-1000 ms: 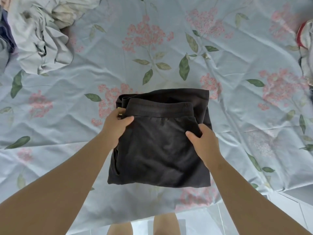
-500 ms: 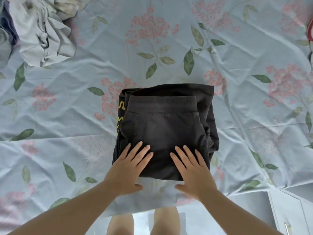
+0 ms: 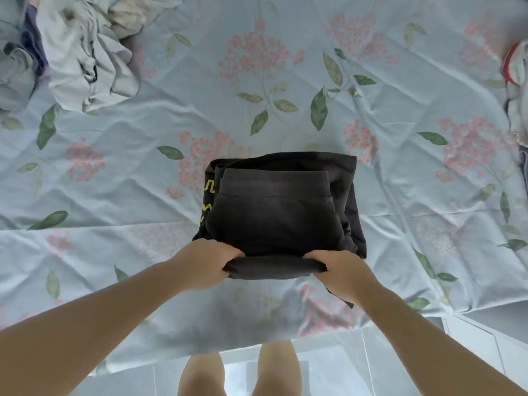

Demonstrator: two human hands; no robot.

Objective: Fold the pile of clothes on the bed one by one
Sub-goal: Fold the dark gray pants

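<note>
Clothes are being folded one piece at a time, and right now it's the black garment on the go. Both hands are curling round its near edge: the left hand is gripping one corner and the right hand the other, with the thick doubled edge bunching between them. That edge is sitting raised off the sheet, while the rest of the garment, just beyond the grip, is lying in a rough square with the waistband on top at the far end.

My read is that holding both near corners at once is keeping the layers together, so the edge can go over toward the waistband in one fold. Some yellow print is peeking out beyond the left hand, and a loose tail is hanging under the right wrist, so that side may slip.

As for containers, no basket is showing and the bed is doing that job. Well beyond the grip to the left a pale pile is lying crumpled, and far off to the right another heap is poking in. A white cabinet beside the right forearm is sitting shut, so I cannot tell what it holds.
</note>
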